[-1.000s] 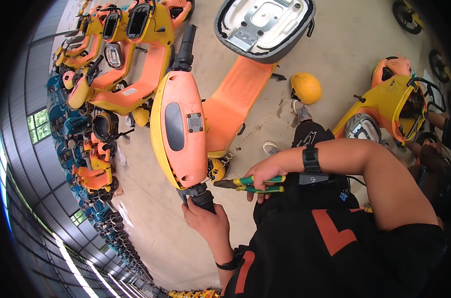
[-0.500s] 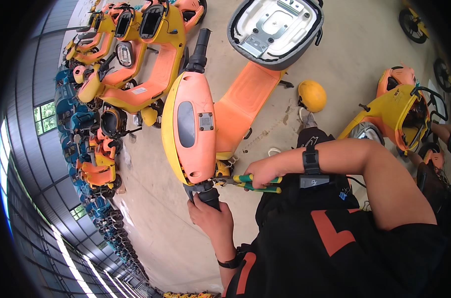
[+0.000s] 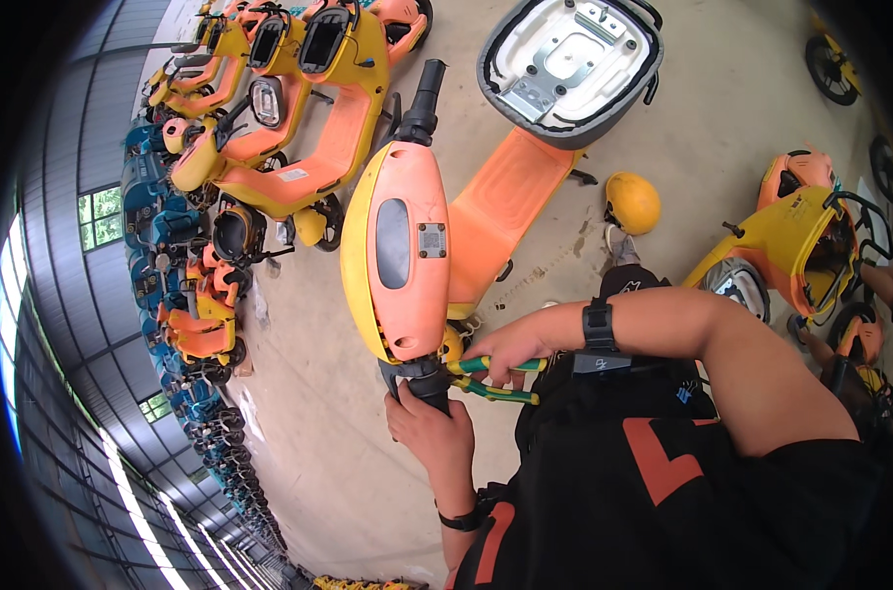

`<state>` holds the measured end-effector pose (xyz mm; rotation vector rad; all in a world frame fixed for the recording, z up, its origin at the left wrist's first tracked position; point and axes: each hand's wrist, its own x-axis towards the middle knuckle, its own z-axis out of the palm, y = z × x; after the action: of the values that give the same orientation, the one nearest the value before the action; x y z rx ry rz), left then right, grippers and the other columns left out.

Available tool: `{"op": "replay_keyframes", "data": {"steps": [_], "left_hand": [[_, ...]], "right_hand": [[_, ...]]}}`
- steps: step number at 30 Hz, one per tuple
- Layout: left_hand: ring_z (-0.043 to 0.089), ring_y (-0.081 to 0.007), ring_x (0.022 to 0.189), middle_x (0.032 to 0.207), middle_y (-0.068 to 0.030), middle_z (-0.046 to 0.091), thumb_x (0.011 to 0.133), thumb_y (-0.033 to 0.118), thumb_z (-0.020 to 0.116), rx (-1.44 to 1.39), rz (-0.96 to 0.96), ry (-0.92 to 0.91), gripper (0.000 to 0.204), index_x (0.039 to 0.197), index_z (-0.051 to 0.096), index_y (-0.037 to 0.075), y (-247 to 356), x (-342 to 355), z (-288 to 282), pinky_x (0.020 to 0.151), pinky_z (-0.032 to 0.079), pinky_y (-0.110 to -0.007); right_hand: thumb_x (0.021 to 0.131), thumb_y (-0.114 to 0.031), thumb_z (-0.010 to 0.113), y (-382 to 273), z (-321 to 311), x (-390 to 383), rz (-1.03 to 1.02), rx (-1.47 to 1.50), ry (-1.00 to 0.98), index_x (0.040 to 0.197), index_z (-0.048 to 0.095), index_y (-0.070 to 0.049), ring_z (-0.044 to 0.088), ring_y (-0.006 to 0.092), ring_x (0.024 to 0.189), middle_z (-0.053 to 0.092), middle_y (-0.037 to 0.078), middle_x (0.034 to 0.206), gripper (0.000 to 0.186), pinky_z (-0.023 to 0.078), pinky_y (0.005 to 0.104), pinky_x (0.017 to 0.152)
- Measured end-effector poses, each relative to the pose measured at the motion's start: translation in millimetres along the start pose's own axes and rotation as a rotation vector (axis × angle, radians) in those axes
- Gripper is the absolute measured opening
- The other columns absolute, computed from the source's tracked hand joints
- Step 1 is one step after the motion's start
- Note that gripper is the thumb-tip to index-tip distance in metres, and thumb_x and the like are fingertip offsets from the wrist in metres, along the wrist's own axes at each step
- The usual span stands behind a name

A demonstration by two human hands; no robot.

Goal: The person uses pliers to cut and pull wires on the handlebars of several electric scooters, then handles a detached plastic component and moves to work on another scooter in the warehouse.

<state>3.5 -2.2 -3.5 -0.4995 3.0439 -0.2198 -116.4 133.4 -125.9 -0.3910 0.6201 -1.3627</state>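
Note:
My left hand (image 3: pixel 429 430) is closed round the lower black handlebar grip (image 3: pixel 432 389) of a pink and yellow scooter (image 3: pixel 417 315). My right hand (image 3: pixel 505 346) holds green-and-yellow pliers (image 3: pixel 497 391) with their handles apart and their jaws at the inner end of that grip, just below the pink head cover; the jaw tips are hard to make out. The cover carries a dark oval panel (image 3: pixel 393 244). The other grip (image 3: pixel 424 100) points up and away. Beyond the orange footboard (image 3: pixel 495 206) sits a grey-rimmed housing with a metal plate (image 3: pixel 565 67).
A yellow helmet (image 3: pixel 633 203) lies on the floor (image 3: pixel 721 108) by my feet. Rows of yellow-orange scooters (image 3: pixel 323 157) and teal scooters (image 3: pixel 146 167) line the left. Another scooter (image 3: pixel 790 246) stands at my right, with part of another person's arm (image 3: pixel 879 282) at the far right edge.
The pliers have moved left from beside the grip to its inner end, their handles shifting in my hand. My left hand stays on the grip. The whole view has shifted slightly right.

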Motion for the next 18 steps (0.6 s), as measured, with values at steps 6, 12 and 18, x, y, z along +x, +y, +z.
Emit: {"op": "replay_keyframes", "data": {"steps": [6,12,18], "left_hand": [[0.042,-0.0493,0.117,0.130,-0.0344,0.041,0.072,0.015,0.065,-0.007,-0.011,0.006,0.070,0.133,0.040,-0.008,0,0,-1,0.102,0.031,-0.058],[0.043,-0.0483,0.116,0.130,-0.0334,0.041,0.071,0.014,0.065,-0.018,-0.034,-0.005,0.070,0.133,0.040,-0.007,1,0,-4,0.101,0.032,-0.057],[0.046,-0.0467,0.112,0.128,-0.0306,0.042,0.067,0.009,0.066,-0.026,-0.038,-0.056,0.072,0.132,0.040,-0.005,-6,2,-5,0.097,0.035,-0.056]], "right_hand": [[0.083,-0.001,0.052,-1,12,-2,0.055,0.286,0.005,0.130,0.047,0.000,0.064,0.0246,0.083,0.060,0.011,0.117,0.046,0.059,0.0471,0.072],[0.090,-0.009,0.056,8,-3,11,0.198,0.328,-0.167,0.129,0.048,-0.003,0.065,0.0201,0.085,0.062,0.008,0.112,0.040,0.056,0.0422,0.071],[0.092,-0.009,0.055,-15,18,-13,0.276,0.058,0.044,0.119,0.054,-0.002,0.064,0.0180,0.079,0.063,0.008,0.101,0.028,0.056,0.0342,0.067]]}}
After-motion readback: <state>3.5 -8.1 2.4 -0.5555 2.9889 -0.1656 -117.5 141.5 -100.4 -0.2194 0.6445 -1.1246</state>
